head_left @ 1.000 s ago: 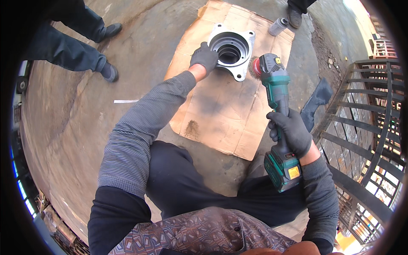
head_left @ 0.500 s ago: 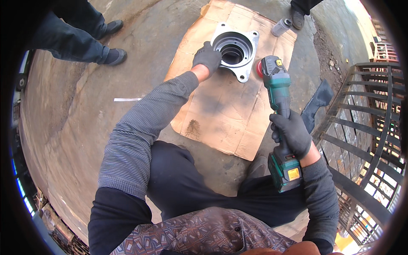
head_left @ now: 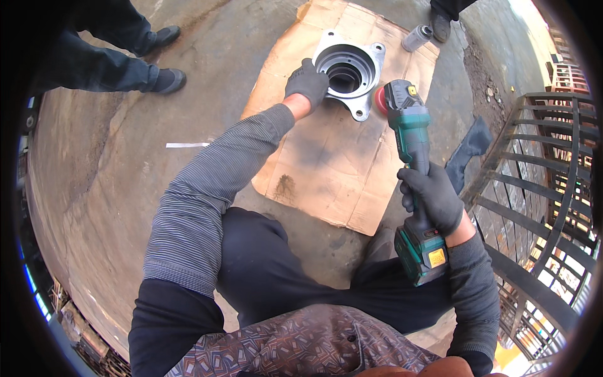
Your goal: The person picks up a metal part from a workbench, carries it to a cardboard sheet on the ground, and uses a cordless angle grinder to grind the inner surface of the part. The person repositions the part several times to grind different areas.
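A metal flanged housing (head_left: 359,58) with a round stepped bore and corner bolt holes sits tilted on a flattened cardboard sheet (head_left: 314,182). My left hand (head_left: 306,83), in a dark grey glove, grips its left side, with some fingers hidden behind the rim. In my gloved right hand (head_left: 433,198) is a green and black cordless angle grinder (head_left: 411,135), wrapped round its handle above the battery. The grinder's red disc (head_left: 380,100) is close to the housing's right flange; whether they touch I cannot tell.
A spray can (head_left: 416,39) stands at the cardboard's far right corner. Dark cloth (head_left: 470,151) lies beside a black metal grille (head_left: 540,169) on the right. Another person's legs (head_left: 107,60) are at far left, and a shoe (head_left: 440,26) shows beyond the can. A white strip (head_left: 186,145) lies on the floor.
The grinder's head has shifted slightly left and up, bringing its disc nearer the housing. The housing has moved very slightly in my left hand. Both grips stay the same.
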{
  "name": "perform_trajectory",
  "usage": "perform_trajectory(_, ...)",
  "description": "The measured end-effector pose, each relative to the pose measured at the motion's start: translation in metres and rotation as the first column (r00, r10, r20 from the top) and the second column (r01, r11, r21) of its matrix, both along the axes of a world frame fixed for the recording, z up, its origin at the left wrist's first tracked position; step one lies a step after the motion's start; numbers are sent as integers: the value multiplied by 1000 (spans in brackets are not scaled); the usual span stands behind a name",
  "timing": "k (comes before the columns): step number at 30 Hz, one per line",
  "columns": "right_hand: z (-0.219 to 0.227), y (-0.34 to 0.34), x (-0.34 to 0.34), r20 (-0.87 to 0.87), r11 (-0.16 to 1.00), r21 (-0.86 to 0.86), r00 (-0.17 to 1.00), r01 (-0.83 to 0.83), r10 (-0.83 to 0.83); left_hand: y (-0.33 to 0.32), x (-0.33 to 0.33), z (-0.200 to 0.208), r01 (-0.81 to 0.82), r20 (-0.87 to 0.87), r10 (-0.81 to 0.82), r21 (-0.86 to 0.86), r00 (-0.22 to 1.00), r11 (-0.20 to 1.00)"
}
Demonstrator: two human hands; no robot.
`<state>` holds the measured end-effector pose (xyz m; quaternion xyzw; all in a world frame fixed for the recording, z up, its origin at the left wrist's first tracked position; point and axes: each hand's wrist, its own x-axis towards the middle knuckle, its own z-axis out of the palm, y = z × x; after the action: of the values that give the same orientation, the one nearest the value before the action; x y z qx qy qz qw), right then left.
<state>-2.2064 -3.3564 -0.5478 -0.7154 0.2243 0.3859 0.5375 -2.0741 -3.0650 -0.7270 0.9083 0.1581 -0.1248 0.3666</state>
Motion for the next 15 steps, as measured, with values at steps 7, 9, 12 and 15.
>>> perform_trajectory(7,1,0,4,11,999,-38,1000,30,-29,1,-3,-1,-6,28,7,-21,1000,1000)
perform_trajectory(9,1,1,5,21,1000,-25,1000,2,-2,1,-3,-1,-6,26,6,-19,1000,1000)
perform_trajectory(12,0,1,6,24,999,-32,1000,5,-4,2,-4,-1,-10,22,11,-25,1000,1000)
perform_trajectory(15,-2,1,5,19,999,-37,1000,22,-21,2,-5,-1,-2,20,3,-10,1000,1000)
